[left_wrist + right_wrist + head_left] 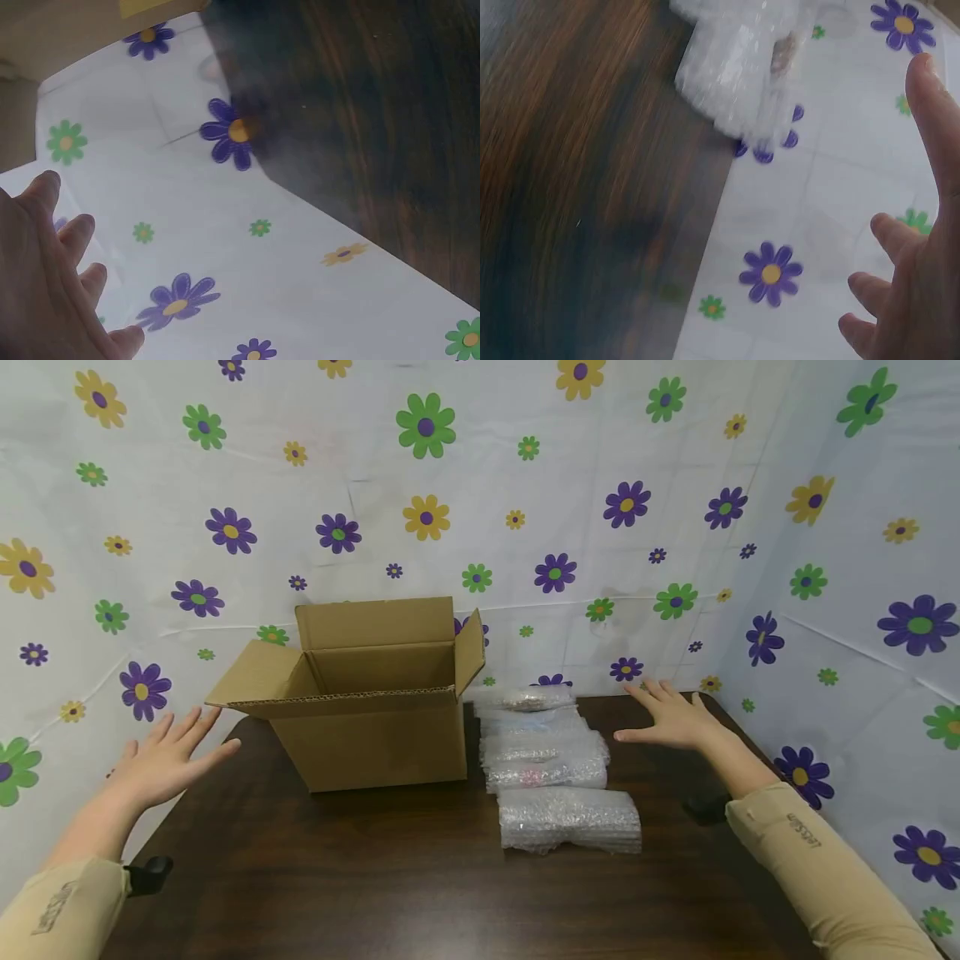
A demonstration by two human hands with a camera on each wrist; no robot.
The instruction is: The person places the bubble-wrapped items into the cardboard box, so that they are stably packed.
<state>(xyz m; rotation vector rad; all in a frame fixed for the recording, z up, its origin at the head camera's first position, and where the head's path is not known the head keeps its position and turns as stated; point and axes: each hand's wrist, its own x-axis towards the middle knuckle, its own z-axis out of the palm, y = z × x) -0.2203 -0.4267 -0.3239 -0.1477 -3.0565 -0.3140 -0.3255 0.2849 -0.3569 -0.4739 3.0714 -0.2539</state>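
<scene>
An upright cardboard box (pixel 375 743) stands on the dark wooden table with its top flaps spread apart; its lower inside is hidden. To its right lies a row of several bubble-wrapped bundles (pixel 543 747), and nearest the front is a thicker bubble-wrap bundle (pixel 570 818). My left hand (pixel 161 764) is raised left of the box, fingers spread and holding nothing. On the other side, my right hand (pixel 671 718) hovers to the right of the bundles, its fingers also spread and the palm bare. Bubble wrap (pixel 735 60) shows beyond that hand in the right wrist view.
The dark wooden table (pixel 375 877) runs up to a white flower-print sheet (pixel 510 468) hanging behind it. Another stretch of this sheet covers the right side. Black straps with small devices sit at both wrists, over beige sleeves (pixel 832 868).
</scene>
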